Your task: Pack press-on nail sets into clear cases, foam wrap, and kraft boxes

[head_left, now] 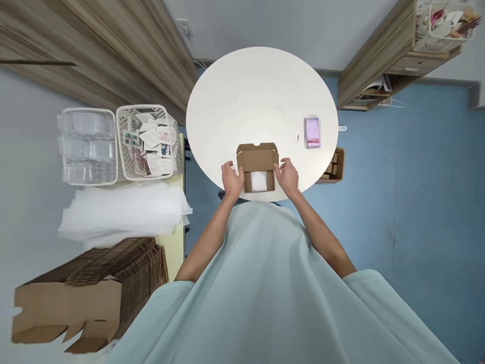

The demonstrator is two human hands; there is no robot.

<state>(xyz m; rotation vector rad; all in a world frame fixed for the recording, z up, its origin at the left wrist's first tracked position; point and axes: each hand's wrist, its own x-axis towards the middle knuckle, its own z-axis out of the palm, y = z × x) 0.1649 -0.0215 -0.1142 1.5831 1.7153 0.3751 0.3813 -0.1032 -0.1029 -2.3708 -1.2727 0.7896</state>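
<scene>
1. Both arms reach forward from the body, elbows wide, forearms angling inward towards a small cardboard box (257,164) that sits at the near side of the round white surface (261,101).
2. Look at the left hand (232,181): it's at the box's left side, thumb at the cardboard edge, fingers loosely bent and parted from the thumb.
3. Over on the right, the right hand (288,178) nearly mirrors it, thumb by the box's right edge, fingers curved and parted; neither hand is clenched, and how firmly the thumbs press, I can't tell.
4. The box stands open, lid (257,155) tipped back on the far side, a white packet (259,181) lying inside!
5. The near rim is tight, with the box just beside it and the person's pale shirt (265,263) right behind.
6. Ahead, though, a broad white stretch runs to the far rim; a blurred purple item (312,132) lies off to the right, near that edge.
7. Past the right rim, lower down, there's a carton (340,167); well off to the left, white sheets (125,210) and stacked brown cardboard (125,273).
</scene>
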